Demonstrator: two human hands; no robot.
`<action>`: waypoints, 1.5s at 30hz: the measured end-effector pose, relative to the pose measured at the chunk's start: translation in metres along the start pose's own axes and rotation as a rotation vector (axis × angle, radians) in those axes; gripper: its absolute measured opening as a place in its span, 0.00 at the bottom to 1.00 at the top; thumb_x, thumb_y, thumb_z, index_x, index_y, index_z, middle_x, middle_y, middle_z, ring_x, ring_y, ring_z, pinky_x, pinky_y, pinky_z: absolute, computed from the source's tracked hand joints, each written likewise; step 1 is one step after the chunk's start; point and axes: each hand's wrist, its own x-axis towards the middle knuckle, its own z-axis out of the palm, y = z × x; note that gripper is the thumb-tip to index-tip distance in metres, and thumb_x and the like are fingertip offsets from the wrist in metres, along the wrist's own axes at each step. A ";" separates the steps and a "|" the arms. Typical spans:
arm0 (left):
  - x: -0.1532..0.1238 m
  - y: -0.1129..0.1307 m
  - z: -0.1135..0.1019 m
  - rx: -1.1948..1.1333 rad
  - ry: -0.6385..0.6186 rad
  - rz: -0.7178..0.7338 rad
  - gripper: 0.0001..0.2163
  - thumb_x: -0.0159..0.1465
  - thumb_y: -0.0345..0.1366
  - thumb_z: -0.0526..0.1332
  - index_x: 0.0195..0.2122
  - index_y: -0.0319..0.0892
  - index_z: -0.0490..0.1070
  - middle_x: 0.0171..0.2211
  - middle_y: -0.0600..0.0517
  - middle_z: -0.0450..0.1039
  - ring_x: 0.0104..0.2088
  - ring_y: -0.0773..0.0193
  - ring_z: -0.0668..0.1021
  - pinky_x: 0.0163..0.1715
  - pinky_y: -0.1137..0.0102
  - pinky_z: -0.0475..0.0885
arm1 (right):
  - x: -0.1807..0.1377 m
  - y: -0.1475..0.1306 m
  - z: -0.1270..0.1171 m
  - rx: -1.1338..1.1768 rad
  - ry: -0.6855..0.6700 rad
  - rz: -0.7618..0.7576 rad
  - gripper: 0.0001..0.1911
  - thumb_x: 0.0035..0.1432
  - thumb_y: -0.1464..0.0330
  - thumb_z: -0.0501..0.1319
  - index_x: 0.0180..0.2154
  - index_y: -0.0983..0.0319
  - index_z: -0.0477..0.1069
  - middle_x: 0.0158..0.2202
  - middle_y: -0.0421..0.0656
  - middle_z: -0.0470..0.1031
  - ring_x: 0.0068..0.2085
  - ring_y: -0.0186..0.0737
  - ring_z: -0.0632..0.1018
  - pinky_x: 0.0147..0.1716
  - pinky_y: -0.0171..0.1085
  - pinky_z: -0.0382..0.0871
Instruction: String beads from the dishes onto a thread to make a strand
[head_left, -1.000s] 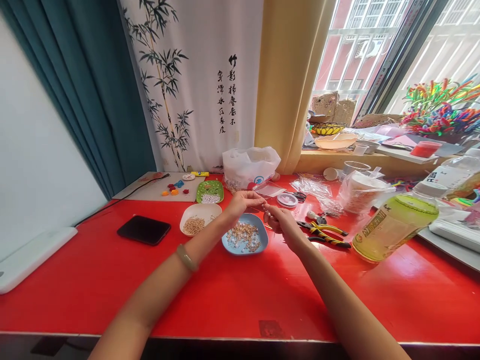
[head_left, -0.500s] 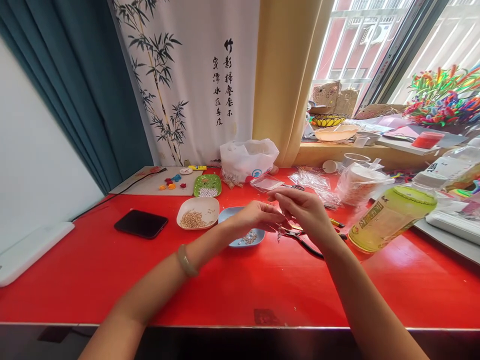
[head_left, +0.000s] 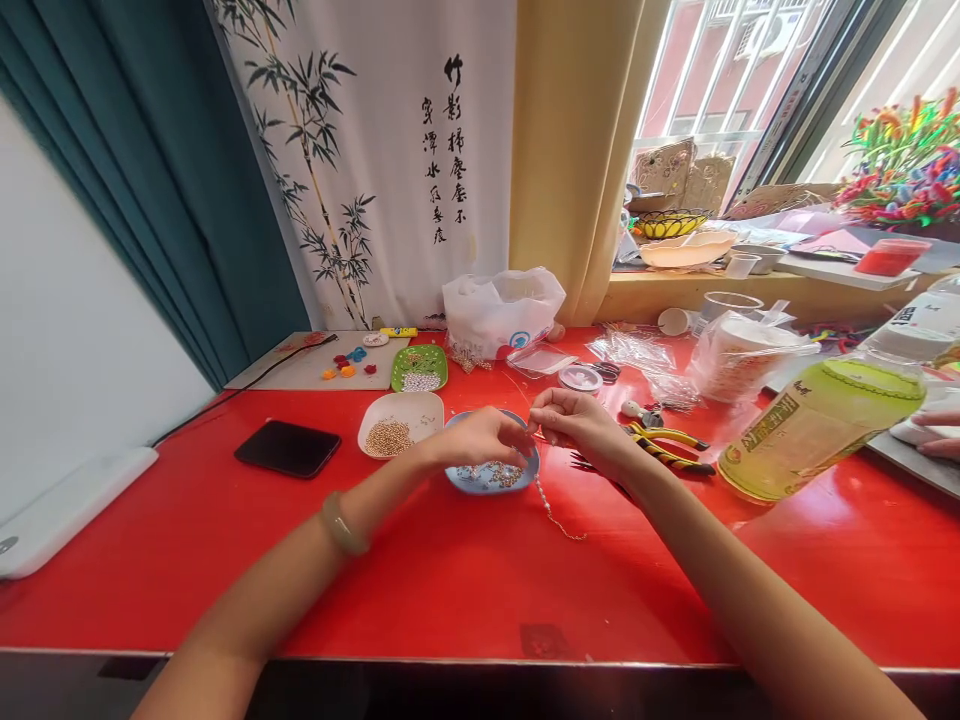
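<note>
My left hand [head_left: 486, 438], with a bangle [head_left: 345, 525] on its wrist, is over the right part of a blue dish [head_left: 480, 488] of small beads. Its fingers are bent and drawn together; what they hold is too small to make out. Close beside it, my right hand [head_left: 566, 415] pinches the top of a thin beaded chain [head_left: 546, 502]. The chain hangs past the dish's edge, its lower end lying on the red table [head_left: 420, 580]. Dark-tipped pliers [head_left: 589, 463] lie partly hidden under my right forearm.
Left of the blue dish are a cream dish [head_left: 420, 408] of gold beads, a green tray [head_left: 403, 357] and a phone [head_left: 288, 448]. Yellow-and-black pliers [head_left: 664, 437] and a drink bottle [head_left: 817, 425] are on the right. Another person's hand [head_left: 941, 432] shows at the right edge.
Both hands have moved slightly left, nearer the blue dish. The beaded chain now hangs longer and reaches the table. The yellow-handled pliers and a round white lid have come into sight.
</note>
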 end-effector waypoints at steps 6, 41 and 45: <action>-0.004 -0.022 -0.026 0.178 0.207 -0.068 0.08 0.45 0.33 0.60 0.27 0.40 0.75 0.28 0.48 0.76 0.29 0.62 0.75 0.27 0.72 0.67 | 0.006 0.009 0.000 0.077 0.040 0.067 0.12 0.44 0.63 0.62 0.32 0.63 0.67 0.23 0.39 0.72 0.21 0.27 0.68 0.21 0.29 0.60; -0.009 -0.031 -0.008 0.876 0.247 -0.153 0.09 0.51 0.40 0.56 0.29 0.46 0.74 0.27 0.49 0.69 0.31 0.60 0.69 0.23 0.71 0.57 | 0.013 0.031 0.023 0.131 -0.013 0.046 0.10 0.45 0.64 0.62 0.23 0.66 0.69 0.18 0.35 0.63 0.21 0.26 0.62 0.22 0.30 0.54; -0.007 -0.035 -0.006 0.834 0.276 -0.164 0.08 0.50 0.38 0.56 0.26 0.44 0.73 0.26 0.48 0.68 0.30 0.61 0.69 0.23 0.72 0.57 | 0.012 0.031 0.024 0.091 -0.003 0.055 0.11 0.45 0.63 0.62 0.26 0.66 0.70 0.19 0.36 0.65 0.22 0.26 0.63 0.23 0.30 0.55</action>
